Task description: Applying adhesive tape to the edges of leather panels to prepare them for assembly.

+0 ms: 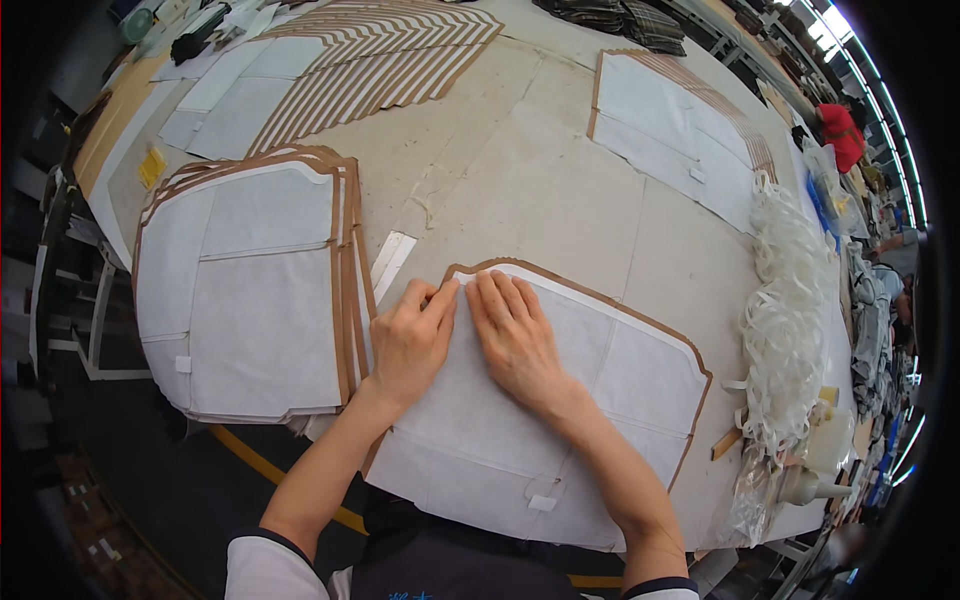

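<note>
A white fabric panel (480,430) with brown edging lies in front of me, its lower side at the table's near edge. A narrow white strip (600,306) runs along its curved far edge. My left hand (412,335) is closed at the panel's far left corner, thumb and fingers pinching the edge there; the strip's end is partly hidden under them. Beside it, my right hand (518,335) lies flat on the panel, fingers stretched out and tips against the strip. A small white tag (542,503) shows near the panel's lower side.
To the left sits a thick stack of similar panels (265,330). Fanned panels (380,70) lie at the far left, more panels (670,125) at the far right. A heap of white tape (785,310) and a nozzle bottle (800,487) stand right. A person in red (842,137) is beyond.
</note>
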